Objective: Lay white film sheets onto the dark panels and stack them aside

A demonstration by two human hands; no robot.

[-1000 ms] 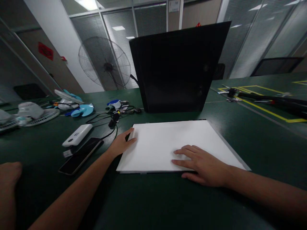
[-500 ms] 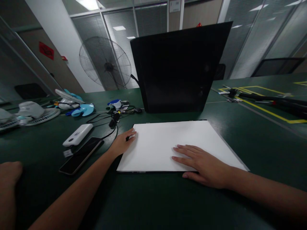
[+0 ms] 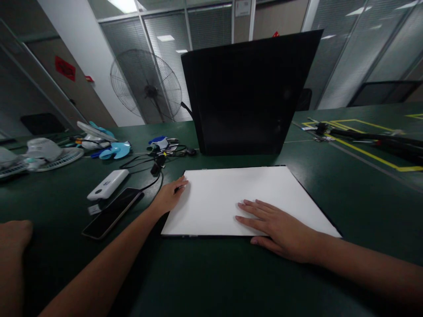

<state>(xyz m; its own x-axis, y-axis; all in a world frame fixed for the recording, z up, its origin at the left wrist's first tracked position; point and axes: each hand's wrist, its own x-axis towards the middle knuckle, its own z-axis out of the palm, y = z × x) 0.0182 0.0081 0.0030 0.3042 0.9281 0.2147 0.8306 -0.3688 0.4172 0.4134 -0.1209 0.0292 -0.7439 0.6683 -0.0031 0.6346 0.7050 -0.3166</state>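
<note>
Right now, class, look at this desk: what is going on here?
A person has both hands on a white panel lying flat on the green table. The left hand is at the panel's left edge, near the far corner; whether it grips the edge is unclear. The right hand lies flat and open on the near part. A black board stands upright behind, and a phone and power bank lie to the left.

Both arms extended forward, hands low.
Left hand [image 3: 170, 197] at 11 o'clock, fingers curled, thumb forward, grip unclear; right hand [image 3: 280, 226] at 1 o'clock, palm down, fingers spread flat.
</note>
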